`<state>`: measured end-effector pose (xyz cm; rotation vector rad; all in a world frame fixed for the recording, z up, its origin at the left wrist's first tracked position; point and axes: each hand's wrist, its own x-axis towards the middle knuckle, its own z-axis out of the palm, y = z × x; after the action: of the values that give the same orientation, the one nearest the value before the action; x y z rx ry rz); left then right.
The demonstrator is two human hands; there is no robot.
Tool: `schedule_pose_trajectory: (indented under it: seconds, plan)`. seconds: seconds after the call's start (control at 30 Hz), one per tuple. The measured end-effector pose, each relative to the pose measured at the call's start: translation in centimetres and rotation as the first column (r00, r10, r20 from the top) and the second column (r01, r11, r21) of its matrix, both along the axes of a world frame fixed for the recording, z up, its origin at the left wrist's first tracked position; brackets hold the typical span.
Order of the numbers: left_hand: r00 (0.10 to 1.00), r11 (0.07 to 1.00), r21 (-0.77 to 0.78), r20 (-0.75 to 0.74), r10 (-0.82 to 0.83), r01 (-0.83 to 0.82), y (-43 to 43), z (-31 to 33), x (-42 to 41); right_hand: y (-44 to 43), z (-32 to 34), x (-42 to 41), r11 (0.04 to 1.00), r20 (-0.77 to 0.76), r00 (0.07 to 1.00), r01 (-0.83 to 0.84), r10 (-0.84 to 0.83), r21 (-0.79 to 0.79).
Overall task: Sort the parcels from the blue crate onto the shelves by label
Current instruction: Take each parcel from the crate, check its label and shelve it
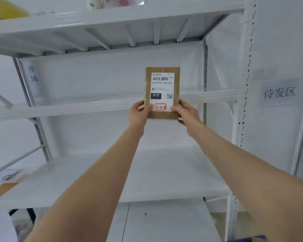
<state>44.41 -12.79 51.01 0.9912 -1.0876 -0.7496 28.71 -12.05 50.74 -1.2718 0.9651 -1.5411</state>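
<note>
A small brown parcel (162,92) stands upright in front of the white shelving, at the height of the middle shelf's front rail (77,108). Its white label reads 010-010-L30-551, with a black 010 box and a red-framed handwritten 3-2-8. My left hand (138,114) grips its lower left edge, thumb on the label. My right hand (187,114) grips the lower right edge the same way. Both arms reach forward and up. Only a blue corner (247,239) shows at the bottom right edge, possibly the crate.
The white rack has an upper shelf (112,18) carrying bags and a yellow item, and a lower shelf board (164,172) below my arms. A perforated upright (241,102) stands on the right. A paper sign (279,92) hangs on the right wall. Cardboard (2,189) lies at the left.
</note>
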Motion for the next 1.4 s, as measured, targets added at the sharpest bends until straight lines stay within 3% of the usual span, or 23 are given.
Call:
schedule_pose_trajectory:
  seconds: [0.3, 0.6, 0.93, 1.4]
  plan:
    - [0.985, 0.985, -0.099, 0.086, 0.152, -0.144, -9.6, 7.2, 4.0, -11.1, 6.4, 3.7, 0.985, -0.136, 0.990, -0.004, -0.019, -0.171]
    - [0.958, 0.979, -0.036, 0.200, 0.204, -0.200, -16.1, 8.4, 6.5, -18.4, 7.7, 6.6, 0.943, -0.411, 0.866, 0.175, -0.285, -0.284]
    - [0.911, 0.968, 0.007, 0.341, 0.233, -0.250, -18.3, 9.0, 8.3, -20.5, 7.6, 8.0, 0.900, -0.566, 0.705, 0.269, -0.427, -0.344]
    - [0.869, 0.974, 0.066, 0.468, 0.163, -0.218, -18.4, 9.6, 8.9, -20.4, 7.8, 9.5, 0.867, -0.671, 0.551, 0.356, -0.496, -0.349]
